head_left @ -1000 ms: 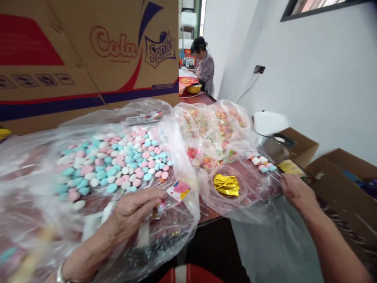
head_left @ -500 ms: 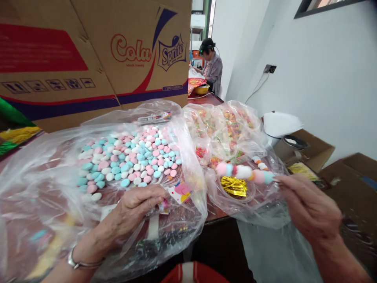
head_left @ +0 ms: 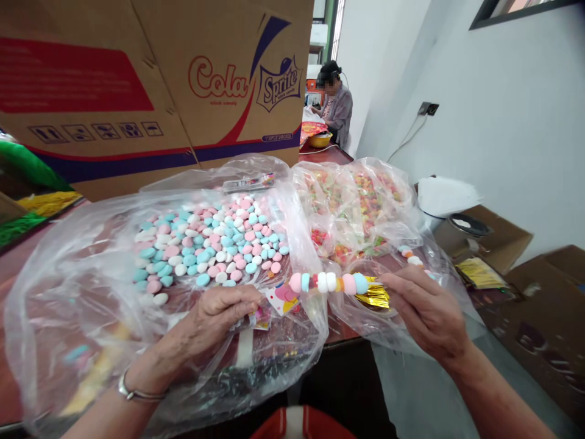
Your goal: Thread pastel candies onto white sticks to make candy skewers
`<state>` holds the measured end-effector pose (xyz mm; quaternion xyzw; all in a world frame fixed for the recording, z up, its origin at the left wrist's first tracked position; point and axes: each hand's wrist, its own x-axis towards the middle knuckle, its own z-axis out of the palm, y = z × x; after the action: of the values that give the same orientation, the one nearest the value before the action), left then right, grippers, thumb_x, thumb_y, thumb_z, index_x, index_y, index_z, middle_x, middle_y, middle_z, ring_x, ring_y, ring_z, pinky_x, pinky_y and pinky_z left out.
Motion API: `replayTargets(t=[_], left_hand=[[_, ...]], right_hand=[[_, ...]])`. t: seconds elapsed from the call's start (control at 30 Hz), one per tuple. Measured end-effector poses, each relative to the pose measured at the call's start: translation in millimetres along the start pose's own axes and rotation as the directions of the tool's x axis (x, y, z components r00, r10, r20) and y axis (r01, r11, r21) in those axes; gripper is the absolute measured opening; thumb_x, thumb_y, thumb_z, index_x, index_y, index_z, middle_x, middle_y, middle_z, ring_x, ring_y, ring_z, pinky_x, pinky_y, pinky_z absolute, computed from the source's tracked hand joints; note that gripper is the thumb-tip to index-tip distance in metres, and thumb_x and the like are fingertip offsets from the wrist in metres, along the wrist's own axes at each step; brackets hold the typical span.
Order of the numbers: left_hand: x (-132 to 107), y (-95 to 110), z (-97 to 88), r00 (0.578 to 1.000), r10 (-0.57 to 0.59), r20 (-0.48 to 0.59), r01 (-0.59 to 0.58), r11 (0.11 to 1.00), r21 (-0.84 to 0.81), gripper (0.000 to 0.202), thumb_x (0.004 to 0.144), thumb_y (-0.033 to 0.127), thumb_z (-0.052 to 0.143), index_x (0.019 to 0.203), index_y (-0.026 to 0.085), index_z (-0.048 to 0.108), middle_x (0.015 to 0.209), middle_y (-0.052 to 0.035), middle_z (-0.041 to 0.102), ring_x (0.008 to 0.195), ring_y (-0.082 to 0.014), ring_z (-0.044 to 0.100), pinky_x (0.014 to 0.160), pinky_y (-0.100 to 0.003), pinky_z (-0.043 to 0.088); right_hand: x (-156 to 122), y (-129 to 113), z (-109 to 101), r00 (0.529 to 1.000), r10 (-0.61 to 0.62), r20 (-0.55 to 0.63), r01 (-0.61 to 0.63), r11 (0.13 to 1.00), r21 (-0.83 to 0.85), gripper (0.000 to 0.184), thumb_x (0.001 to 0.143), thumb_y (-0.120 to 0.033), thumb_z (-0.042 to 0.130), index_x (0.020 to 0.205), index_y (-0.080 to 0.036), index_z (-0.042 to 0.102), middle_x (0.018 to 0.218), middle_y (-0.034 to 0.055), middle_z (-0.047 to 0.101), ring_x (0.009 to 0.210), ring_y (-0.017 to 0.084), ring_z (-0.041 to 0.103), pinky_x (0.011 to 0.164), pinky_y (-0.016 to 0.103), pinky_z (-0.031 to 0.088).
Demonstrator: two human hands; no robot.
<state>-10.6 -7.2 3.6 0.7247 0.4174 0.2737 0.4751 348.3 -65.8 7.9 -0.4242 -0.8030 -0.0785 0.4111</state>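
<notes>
— How is the right hand [head_left: 427,311] set?
— Thumb and fingers pinched together on the bare stick end of a candy skewer [head_left: 326,282]. The skewer lies almost level, reaching out leftward from those fingertips, with pink, blue, white, red and orange pieces threaded along it.

— And the left hand [head_left: 223,311]?
— Clamped too, thumb against fingers, on a small printed wrapper [head_left: 283,299]. The wrapper sticks out to the right of the fingertips, white with pink and yellow shapes. The skewer's pink end overlaps it; whether they touch, I can't tell. A bracelet [head_left: 137,390] circles that wrist.

— What is close by?
— Just beyond the right fingertips, partly behind the skewer, gold ties [head_left: 378,297] lie in a round clear tub. Another candy skewer [head_left: 415,260] rests just past the right hand's knuckles.

— Further out?
— Beyond the left hand, loose pink, blue and white candies [head_left: 214,238] spread over clear plastic. Farther ahead, between the two hands, sit bags of coloured sweets [head_left: 365,189]. Past the candies stands a big carton [head_left: 169,103] marked Cola and Sprite.

— Anyone else?
— A co-worker [head_left: 339,113], well beyond both hands, head bent.
</notes>
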Motion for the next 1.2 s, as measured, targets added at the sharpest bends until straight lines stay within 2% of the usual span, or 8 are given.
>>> replayTargets(t=[0.17, 0.4, 0.6, 0.7, 0.93, 1.1, 1.2], left_hand=[[3.2, 4.7, -3.0, 1.0, -0.025, -0.011, 0.025, 1.0, -0.001, 0.019, 0.087, 0.025, 0.06, 0.075, 0.018, 0.072, 0.076, -0.0023, 0.071, 0.069, -0.0152, 0.061, 0.066, -0.024, 0.049], [7.2, -1.1, -7.5, 0.988, -0.016, 0.157, 0.005, 0.998, 0.065, 0.024, 0.091, 0.029, 0.056, 0.078, 0.016, 0.071, 0.075, -0.0037, 0.069, 0.068, -0.0153, 0.06, 0.064, -0.023, 0.046], [12.9, -4.3, -8.8, 0.962, -0.025, 0.273, -0.025, 0.983, 0.181, 0.032, 0.097, 0.038, 0.05, 0.084, 0.015, 0.068, 0.078, -0.0031, 0.067, 0.071, -0.0152, 0.057, 0.066, -0.023, 0.043], [14.6, -3.3, -9.5, 0.959, -0.052, 0.278, -0.007, 0.978, 0.207, 0.032, 0.098, 0.04, 0.048, 0.089, 0.016, 0.068, 0.081, -0.0029, 0.067, 0.073, -0.0156, 0.057, 0.066, -0.023, 0.042], [14.7, 1.0, -8.1, 0.956, -0.096, 0.277, 0.036, 0.976, 0.216, 0.032, 0.095, 0.042, 0.051, 0.086, 0.016, 0.068, 0.077, -0.0023, 0.064, 0.07, -0.0151, 0.054, 0.062, -0.023, 0.041], [18.4, 6.2, -12.0, 0.96, -0.068, 0.271, -0.005, 0.966, 0.259, 0.034, 0.095, 0.042, 0.05, 0.085, 0.016, 0.068, 0.076, -0.0017, 0.064, 0.069, -0.0145, 0.055, 0.064, -0.023, 0.042], [19.1, 6.4, -13.6, 0.965, -0.057, 0.257, -0.022, 0.956, 0.293, 0.034, 0.095, 0.043, 0.049, 0.084, 0.016, 0.067, 0.073, -0.001, 0.062, 0.068, -0.014, 0.053, 0.063, -0.022, 0.041]], right_hand=[[2.8, 0.9, -2.9, 0.995, -0.081, 0.059, 0.084, 0.996, -0.039, 0.027, 0.09, -0.01, 0.052, 0.111, -0.02, 0.065, 0.085, 0.005, 0.068, 0.074, 0.018, 0.06, 0.08, 0.036, 0.048], [11.9, -4.5, -10.9, 0.973, -0.198, 0.121, 0.206, 0.977, -0.057, 0.023, 0.092, -0.013, 0.051, 0.108, -0.021, 0.067, 0.083, 0.0049, 0.069, 0.076, 0.019, 0.057, 0.073, 0.035, 0.045], [22.4, -5.4, -1.8, 0.979, -0.145, 0.141, 0.141, 0.989, 0.038, 0.019, 0.09, -0.009, 0.05, 0.098, -0.017, 0.065, 0.078, 0.005, 0.065, 0.073, 0.018, 0.056, 0.069, 0.032, 0.045], [22.1, -6.3, 3.9, 0.982, -0.127, 0.137, 0.115, 0.989, 0.091, 0.019, 0.091, -0.009, 0.049, 0.095, -0.018, 0.065, 0.079, 0.0048, 0.065, 0.076, 0.018, 0.058, 0.072, 0.032, 0.046], [20.3, -7.4, 11.3, 0.986, -0.064, 0.156, 0.034, 0.982, 0.187, 0.019, 0.09, -0.008, 0.049, 0.092, -0.019, 0.065, 0.077, 0.0035, 0.061, 0.075, 0.017, 0.057, 0.072, 0.03, 0.045], [19.8, -2.2, 13.9, 0.986, 0.013, 0.168, -0.048, 0.978, 0.205, 0.02, 0.09, -0.009, 0.048, 0.09, -0.018, 0.065, 0.075, 0.002, 0.056, 0.07, 0.015, 0.053, 0.067, 0.027, 0.043], [17.7, -2.9, 17.5, 0.975, 0.006, 0.222, -0.052, 0.978, 0.202, 0.02, 0.089, -0.009, 0.047, 0.085, -0.018, 0.065, 0.069, 0.0007, 0.054, 0.067, 0.015, 0.051, 0.066, 0.028, 0.042]])
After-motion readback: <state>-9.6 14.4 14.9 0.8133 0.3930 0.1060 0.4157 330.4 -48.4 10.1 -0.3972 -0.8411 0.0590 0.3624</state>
